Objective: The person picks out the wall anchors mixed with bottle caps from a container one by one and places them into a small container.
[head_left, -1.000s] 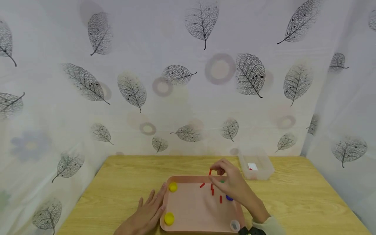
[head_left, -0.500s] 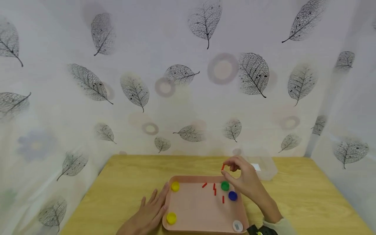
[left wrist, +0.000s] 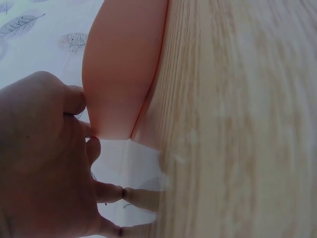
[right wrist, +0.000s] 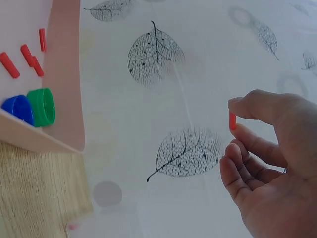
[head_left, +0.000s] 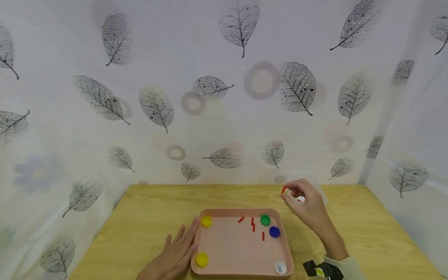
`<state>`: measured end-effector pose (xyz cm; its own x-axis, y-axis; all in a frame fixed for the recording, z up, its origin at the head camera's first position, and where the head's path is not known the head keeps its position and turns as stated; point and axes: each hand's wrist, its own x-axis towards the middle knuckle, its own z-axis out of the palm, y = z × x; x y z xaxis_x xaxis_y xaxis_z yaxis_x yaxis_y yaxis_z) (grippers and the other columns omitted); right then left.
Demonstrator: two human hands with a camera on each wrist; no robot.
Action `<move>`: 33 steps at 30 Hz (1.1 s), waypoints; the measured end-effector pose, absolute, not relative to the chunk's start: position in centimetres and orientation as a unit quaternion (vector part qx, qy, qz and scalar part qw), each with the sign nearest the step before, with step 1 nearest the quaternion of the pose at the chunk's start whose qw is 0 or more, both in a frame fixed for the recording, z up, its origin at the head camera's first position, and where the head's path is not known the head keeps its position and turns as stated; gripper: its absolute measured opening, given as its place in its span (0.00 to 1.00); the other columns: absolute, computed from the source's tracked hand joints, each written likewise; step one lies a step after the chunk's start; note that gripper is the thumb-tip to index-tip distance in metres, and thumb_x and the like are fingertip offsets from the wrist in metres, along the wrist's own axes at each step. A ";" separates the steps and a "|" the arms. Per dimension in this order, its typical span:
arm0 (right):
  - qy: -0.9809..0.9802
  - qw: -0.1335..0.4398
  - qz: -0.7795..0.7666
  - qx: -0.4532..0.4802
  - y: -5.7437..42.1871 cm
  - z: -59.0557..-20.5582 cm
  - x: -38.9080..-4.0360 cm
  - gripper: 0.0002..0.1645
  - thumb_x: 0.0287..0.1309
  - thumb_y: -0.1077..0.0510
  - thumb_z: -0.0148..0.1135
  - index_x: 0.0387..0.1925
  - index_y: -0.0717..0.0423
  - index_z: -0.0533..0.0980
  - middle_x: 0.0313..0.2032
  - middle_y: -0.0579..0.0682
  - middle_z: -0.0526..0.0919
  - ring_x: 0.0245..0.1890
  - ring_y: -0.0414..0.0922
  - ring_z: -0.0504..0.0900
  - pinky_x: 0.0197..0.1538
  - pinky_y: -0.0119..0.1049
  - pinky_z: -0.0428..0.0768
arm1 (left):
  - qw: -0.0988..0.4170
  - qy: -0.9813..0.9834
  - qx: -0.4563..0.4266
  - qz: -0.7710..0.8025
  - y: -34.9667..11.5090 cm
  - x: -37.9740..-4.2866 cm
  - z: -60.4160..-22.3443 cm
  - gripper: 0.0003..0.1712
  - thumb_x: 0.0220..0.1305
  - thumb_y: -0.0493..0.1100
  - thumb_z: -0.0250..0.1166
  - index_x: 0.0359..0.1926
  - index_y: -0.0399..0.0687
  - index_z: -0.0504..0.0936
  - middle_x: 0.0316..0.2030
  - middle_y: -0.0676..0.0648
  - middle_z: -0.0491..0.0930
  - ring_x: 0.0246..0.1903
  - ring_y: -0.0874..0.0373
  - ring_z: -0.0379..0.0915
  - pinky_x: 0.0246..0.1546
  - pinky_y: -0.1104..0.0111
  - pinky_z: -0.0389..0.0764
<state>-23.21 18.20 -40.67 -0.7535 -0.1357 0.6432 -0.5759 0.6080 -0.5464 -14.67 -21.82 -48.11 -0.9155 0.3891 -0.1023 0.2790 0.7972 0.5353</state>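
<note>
My right hand [head_left: 309,204] pinches a short red stick [head_left: 283,190] between thumb and index finger, to the right of the tray's back corner. In the right wrist view the same red stick [right wrist: 232,120] stands nearly upright between the fingertips. Flat on the table lies my left hand [head_left: 176,249], fingers straight, touching the left side of the pink tray [head_left: 231,249]. The left wrist view has the left hand [left wrist: 49,163] against the outer wall of the tray [left wrist: 121,69]. Several red sticks [head_left: 263,236] lie loose in the tray's back right part.
Inside the tray are a green cap [head_left: 265,220], a blue cap [head_left: 274,231], a yellow cap [head_left: 206,221] at each left corner, and a white cap [head_left: 280,267] at front right. A translucent plastic box [head_left: 321,192] stands behind my right hand, mostly hidden. A leaf-patterned curtain [head_left: 224,116] borders the table.
My right hand has moved right with the red stick, from over the tray's back edge to in front of the translucent box. The green and blue caps came into full view. The left hand stays put.
</note>
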 end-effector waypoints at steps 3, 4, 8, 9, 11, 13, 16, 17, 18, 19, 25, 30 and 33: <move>-0.853 0.281 0.399 0.183 19.0 -41.0 -23.5 0.15 0.47 0.64 0.72 0.39 0.58 0.79 0.32 0.43 0.75 0.29 0.44 0.74 0.35 0.22 0.73 | 0.104 0.942 0.180 0.263 -21.9 -14.7 -48.2 0.34 0.75 0.58 0.35 0.75 0.64 0.32 0.74 0.54 0.38 0.69 0.33 0.36 0.51 0.25 0.33; -0.854 0.279 0.403 0.174 19.2 -41.1 -23.6 0.15 0.47 0.64 0.72 0.39 0.58 0.79 0.32 0.42 0.75 0.29 0.44 0.74 0.35 0.22 0.73 | 0.105 0.942 0.179 0.262 -21.8 -14.7 -48.2 0.34 0.75 0.59 0.35 0.75 0.64 0.32 0.74 0.54 0.37 0.69 0.33 0.36 0.51 0.25 0.33; -0.856 0.279 0.406 0.153 20.0 -41.5 -24.0 0.14 0.49 0.62 0.72 0.39 0.58 0.79 0.33 0.43 0.75 0.30 0.45 0.74 0.36 0.20 0.73 | 0.105 0.943 0.176 0.262 -21.8 -14.8 -48.3 0.34 0.75 0.59 0.35 0.74 0.64 0.32 0.74 0.54 0.37 0.69 0.33 0.36 0.51 0.25 0.34; -0.857 0.281 0.406 0.149 20.2 -41.6 -24.0 0.14 0.49 0.62 0.72 0.39 0.59 0.79 0.33 0.44 0.75 0.30 0.45 0.74 0.36 0.19 0.72 | 0.106 0.944 0.174 0.261 -21.8 -14.8 -48.4 0.34 0.75 0.59 0.35 0.74 0.65 0.32 0.74 0.54 0.37 0.69 0.33 0.37 0.51 0.25 0.33; -0.858 0.285 0.402 0.142 20.6 -41.9 -24.2 0.14 0.49 0.63 0.71 0.40 0.59 0.79 0.33 0.45 0.76 0.30 0.44 0.74 0.36 0.19 0.73 | 0.108 0.944 0.173 0.261 -21.8 -14.8 -48.4 0.35 0.75 0.59 0.35 0.74 0.65 0.32 0.74 0.54 0.38 0.69 0.33 0.37 0.50 0.24 0.33; -0.860 0.288 0.400 0.130 21.1 -42.1 -24.3 0.14 0.49 0.63 0.72 0.40 0.60 0.79 0.34 0.47 0.76 0.30 0.43 0.74 0.36 0.19 0.73 | 0.111 0.943 0.173 0.260 -21.9 -14.7 -48.5 0.35 0.75 0.59 0.35 0.74 0.65 0.31 0.74 0.54 0.37 0.69 0.32 0.37 0.50 0.24 0.33; -0.862 0.290 0.399 0.116 21.7 -42.5 -24.4 0.14 0.49 0.63 0.71 0.39 0.60 0.79 0.33 0.49 0.77 0.29 0.41 0.73 0.37 0.21 0.74 | 0.111 0.942 0.177 0.262 -21.9 -14.7 -48.5 0.34 0.75 0.59 0.35 0.74 0.65 0.31 0.74 0.53 0.37 0.69 0.32 0.37 0.50 0.24 0.32; -0.862 0.290 0.399 0.112 21.9 -42.7 -24.4 0.14 0.49 0.63 0.71 0.39 0.61 0.79 0.34 0.50 0.77 0.29 0.41 0.73 0.37 0.21 0.74 | 0.110 0.942 0.178 0.262 -21.9 -14.7 -48.5 0.34 0.75 0.59 0.34 0.74 0.65 0.31 0.74 0.53 0.37 0.69 0.32 0.37 0.50 0.24 0.32; -0.863 0.291 0.399 0.109 22.2 -42.8 -24.5 0.14 0.50 0.62 0.71 0.39 0.61 0.79 0.34 0.51 0.78 0.30 0.40 0.73 0.37 0.21 0.74 | 0.109 0.942 0.178 0.261 -21.9 -14.7 -48.5 0.34 0.75 0.59 0.34 0.74 0.65 0.31 0.74 0.53 0.36 0.69 0.32 0.37 0.50 0.24 0.32; -0.864 0.291 0.397 0.106 22.4 -43.0 -24.6 0.14 0.50 0.62 0.71 0.39 0.61 0.79 0.34 0.52 0.78 0.30 0.40 0.74 0.37 0.21 0.74 | 0.108 0.942 0.179 0.262 -21.9 -14.7 -48.5 0.34 0.75 0.59 0.34 0.74 0.65 0.32 0.74 0.53 0.36 0.69 0.32 0.37 0.50 0.24 0.32; -0.863 0.295 0.402 0.079 24.4 -44.1 -25.1 0.14 0.51 0.62 0.70 0.40 0.62 0.79 0.33 0.52 0.78 0.30 0.35 0.73 0.36 0.18 0.73 | 0.107 0.943 0.178 0.260 -21.8 -14.8 -48.3 0.34 0.75 0.59 0.35 0.74 0.65 0.32 0.74 0.53 0.37 0.68 0.32 0.38 0.50 0.24 0.33; -0.859 0.294 0.416 0.056 25.2 -44.9 -25.3 0.14 0.52 0.61 0.70 0.40 0.63 0.79 0.33 0.54 0.78 0.29 0.33 0.73 0.34 0.17 0.73 | 0.103 0.943 0.180 0.259 -21.8 -14.9 -48.3 0.34 0.75 0.58 0.35 0.75 0.64 0.33 0.74 0.53 0.37 0.68 0.31 0.39 0.50 0.24 0.34; -0.853 0.297 0.427 0.046 25.2 -45.5 -25.5 0.14 0.50 0.63 0.71 0.39 0.65 0.79 0.31 0.55 0.78 0.27 0.34 0.73 0.33 0.17 0.73 | 0.102 0.944 0.180 0.257 -21.7 -14.9 -48.3 0.34 0.75 0.58 0.35 0.75 0.63 0.33 0.74 0.53 0.38 0.68 0.32 0.39 0.50 0.24 0.34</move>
